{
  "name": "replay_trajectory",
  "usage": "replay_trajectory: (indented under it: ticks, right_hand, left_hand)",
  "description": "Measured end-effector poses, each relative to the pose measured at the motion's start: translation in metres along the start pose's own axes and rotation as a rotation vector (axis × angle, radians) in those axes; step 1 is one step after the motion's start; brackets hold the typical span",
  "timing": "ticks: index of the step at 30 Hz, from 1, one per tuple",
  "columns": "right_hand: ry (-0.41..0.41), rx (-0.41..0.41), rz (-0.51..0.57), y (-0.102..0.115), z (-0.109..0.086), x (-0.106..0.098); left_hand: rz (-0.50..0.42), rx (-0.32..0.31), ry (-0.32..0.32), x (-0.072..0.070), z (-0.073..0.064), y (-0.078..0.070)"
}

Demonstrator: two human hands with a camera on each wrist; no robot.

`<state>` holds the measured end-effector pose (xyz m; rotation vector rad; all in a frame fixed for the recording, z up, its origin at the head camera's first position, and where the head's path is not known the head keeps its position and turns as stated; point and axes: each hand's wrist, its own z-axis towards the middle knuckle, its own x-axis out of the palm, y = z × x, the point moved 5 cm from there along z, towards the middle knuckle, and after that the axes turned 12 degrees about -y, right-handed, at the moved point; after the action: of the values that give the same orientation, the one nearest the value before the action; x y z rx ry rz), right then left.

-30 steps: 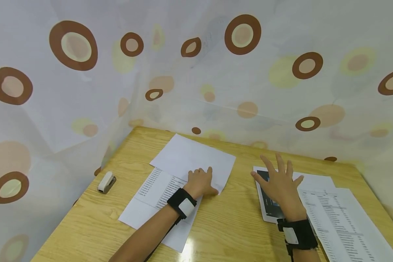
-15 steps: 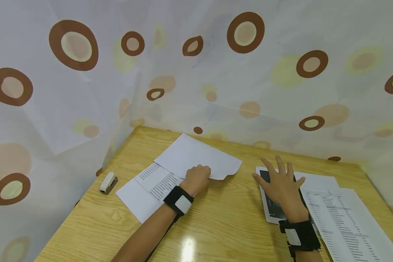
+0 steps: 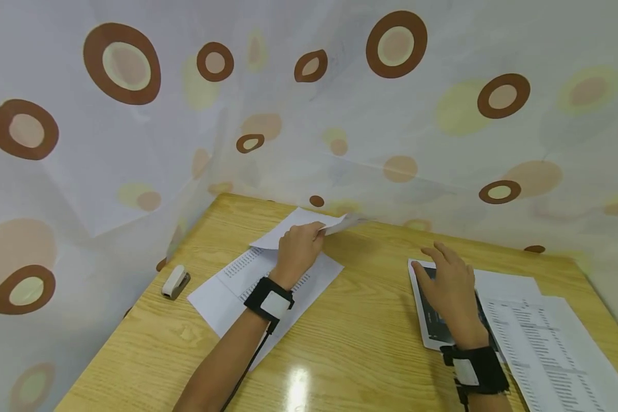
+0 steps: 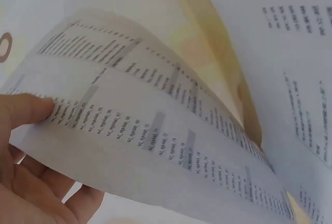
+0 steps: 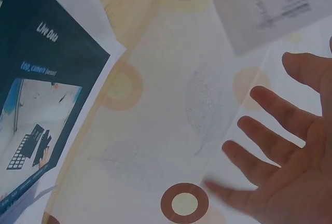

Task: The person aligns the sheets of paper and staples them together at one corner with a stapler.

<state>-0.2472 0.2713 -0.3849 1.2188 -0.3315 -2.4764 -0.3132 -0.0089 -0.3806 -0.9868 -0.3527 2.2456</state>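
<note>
My left hand pinches a sheet of paper near its edge, thumb on the printed face and fingers behind. The sheet is lifted and curls up in the head view; part of it still lies towards the table's far edge. Under my left wrist, another printed sheet lies flat at an angle, partly covered by the hand. My right hand is over a page with a dark printed panel, holding nothing. In the right wrist view its fingers are spread and apart from the dark page.
A small white and grey stapler stands on the wooden table at the left. Overlapping the dark page, a long printed list lies at the right. A patterned curtain rises behind the table.
My left hand has closed on the top sheet and raised its right side up and away, exposing more of the sheet below. My right hand's fingers have drawn closer together.
</note>
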Motion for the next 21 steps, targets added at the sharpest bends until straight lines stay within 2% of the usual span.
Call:
replay_trajectory:
  ticks: [5,10,21]
  right_hand:
    - [0.014,0.012,0.043,0.001,0.001,-0.001]
    - [0.004,0.025,0.052,0.001,0.001,-0.001]
    - [-0.141,0.081,0.176,0.003,0.004,-0.008]
  left_hand:
    - [-0.08,-0.021,-0.099,-0.013,0.006,-0.001]
    - [-0.165,0.005,-0.13,-0.019,0.009,-0.005]
    - [-0.437,0.097,-0.188,-0.04,0.012,-0.025]
